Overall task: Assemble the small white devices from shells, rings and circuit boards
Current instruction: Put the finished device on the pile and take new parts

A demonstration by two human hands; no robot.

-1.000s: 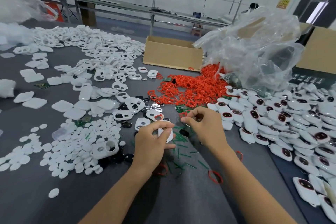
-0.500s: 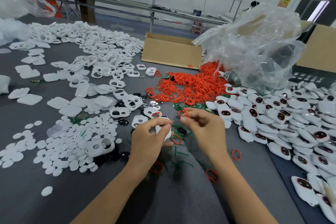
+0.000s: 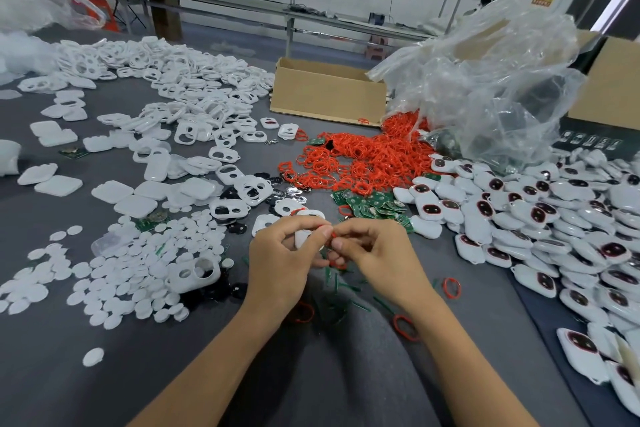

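1. Your left hand (image 3: 284,263) is clamped on one white shell (image 3: 304,236), raised just over the table (image 3: 242,374) at centre, so its open face meets the other hand.
2. Your right hand (image 3: 377,253) pinches one red ring (image 3: 333,236) at the shell's edge, fingertips nearly touching the left thumb; I judge you are seating the ring.
3. Three loose rings lie near your wrists; the ring heap (image 3: 363,163) beyond is too dense to count.
4. Boards (image 3: 370,203) sit just past your hands, within reach.
5. Finished devices (image 3: 554,218) pile up right, far too many to count.
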